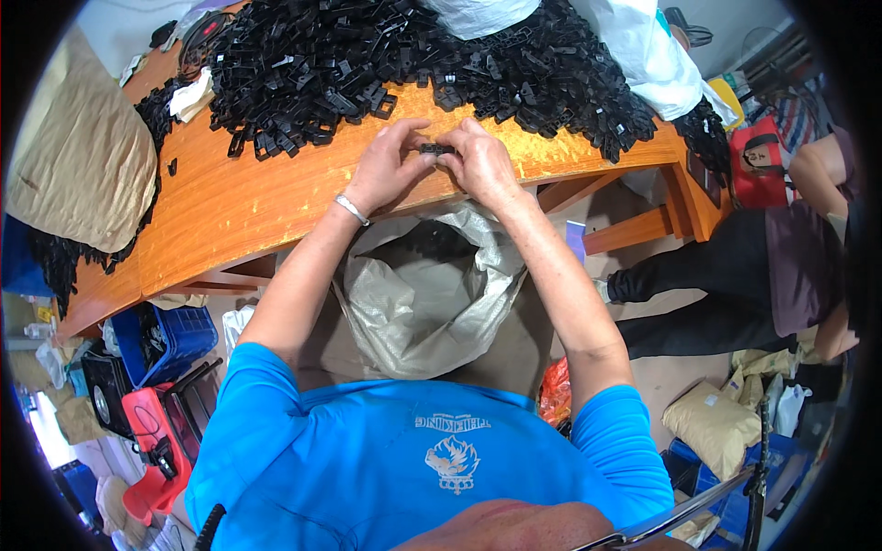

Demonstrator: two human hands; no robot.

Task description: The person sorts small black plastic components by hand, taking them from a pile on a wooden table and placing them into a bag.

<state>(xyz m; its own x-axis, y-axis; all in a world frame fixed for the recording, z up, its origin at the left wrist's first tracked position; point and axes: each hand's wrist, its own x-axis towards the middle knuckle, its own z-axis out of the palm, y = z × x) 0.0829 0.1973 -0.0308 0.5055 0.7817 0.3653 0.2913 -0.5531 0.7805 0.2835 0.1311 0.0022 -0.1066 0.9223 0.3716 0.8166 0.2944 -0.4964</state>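
Observation:
Between my two hands, just above the front edge of the wooden table [197, 216], is a small black plastic part [435, 149]. My left hand [390, 167] pinches its left end between thumb and fingers; a metal bracelet [352, 210] circles that wrist. The fingertips of my right hand [481, 163] close on its right end. Beyond my hands spreads a large heap of similar black plastic parts [303, 69]. Below the table edge, between my forearms, an open woven plastic sack [395, 317] holds something dark inside.
Brown paper [78, 151] covers more black parts at the left. White bags [634, 46] rest on the heap. A blue crate [188, 335] and a red chair [147, 413] stand at lower left. Another person [735, 285] is at the right, near a red bag [761, 165].

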